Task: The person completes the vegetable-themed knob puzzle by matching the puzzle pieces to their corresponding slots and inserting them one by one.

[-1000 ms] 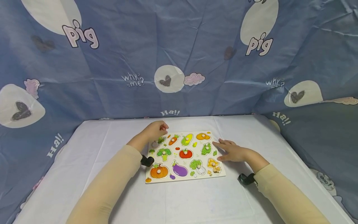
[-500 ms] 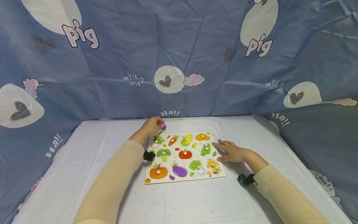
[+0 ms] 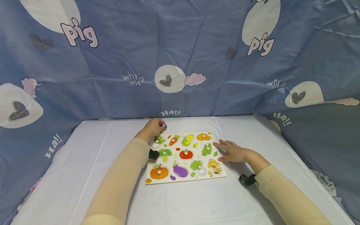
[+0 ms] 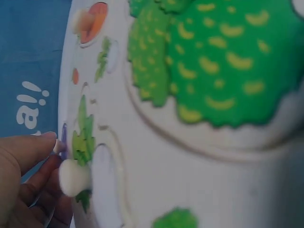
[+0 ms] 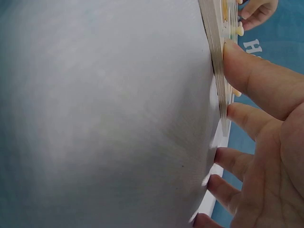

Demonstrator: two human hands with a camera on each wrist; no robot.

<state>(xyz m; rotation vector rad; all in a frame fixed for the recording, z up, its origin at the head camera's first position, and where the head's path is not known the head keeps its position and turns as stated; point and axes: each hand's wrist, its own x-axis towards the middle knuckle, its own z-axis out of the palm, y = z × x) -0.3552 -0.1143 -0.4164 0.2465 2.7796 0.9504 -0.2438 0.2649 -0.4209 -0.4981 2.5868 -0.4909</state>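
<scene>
At the board's far left corner, my left hand [image 3: 153, 126] pinches the small knob of an eggplant puzzle piece [image 3: 164, 127], just behind the wooden vegetable puzzle board [image 3: 168, 181]. In the left wrist view, thumb and fingers hold that knob [image 4: 59, 146]; only a purple sliver of the piece shows, beside the radish piece [image 4: 84, 137]. My right hand [image 3: 233, 152] rests with spread fingers at the board's right side, thumb and index finger touching its edge [image 5: 217, 61]. The eggplant picture [image 3: 180, 170] at the board's front has no knob on it.
Knobbed pieces sit in the board, among them a pumpkin [image 3: 159, 172], a tomato [image 3: 187, 154], corn [image 3: 187, 140] and a mushroom [image 3: 215, 166]. A white cloth [image 3: 191, 203] covers the table. Blue printed curtain [image 3: 135, 62] stands behind and at both sides.
My left hand has moved slightly away, off the radish, to behind the board's far left corner, and the eggplant piece has come into sight in its fingers. My right hand stays put.
</scene>
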